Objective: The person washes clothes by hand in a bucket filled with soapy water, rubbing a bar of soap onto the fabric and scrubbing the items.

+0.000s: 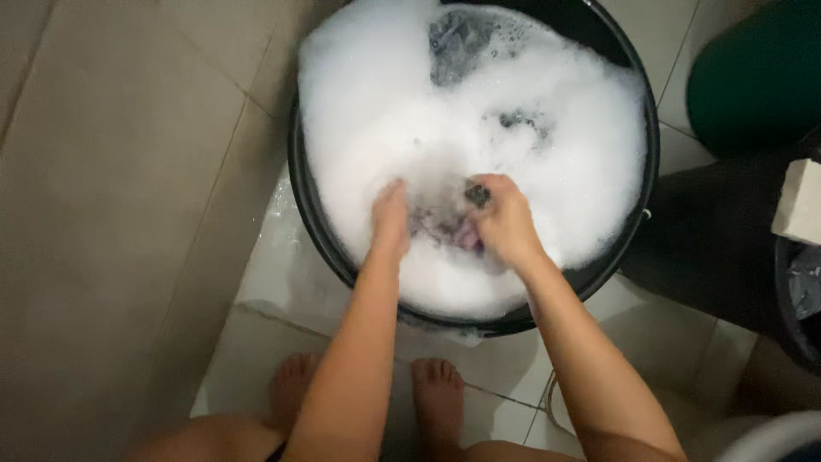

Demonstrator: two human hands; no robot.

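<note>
Pale floor tiles (111,214) are gleaming wet around a black bucket (301,184), which is sitting at the twelve o'clock position from the person's two bare feet (438,389). White foam (368,111) is filling the bucket almost to the rim. A dark green container (757,73) is standing at two o'clock, and a white block (800,201) is resting at three o'clock beside another dark tub edge.

Both hands are working a dark, purplish cloth (445,227) at the six o'clock side of the bucket, half sunk in suds. The right hand (505,222) is curling into a fist, fingers pressed together and pinching a bunch of the cloth. The left hand (391,218) is lying flatter, fingers close together and dipping into the foam; whether they are gripping the fabric cannot be told.

Judgement: scrubbing is going best when one hand is anchoring the fabric while the other is rubbing a fold against it, keeping the work low over the water so suds are not spilling onto the slick floor.

Both forearms are reaching forward and down, converging, wrists slightly bent.
</note>
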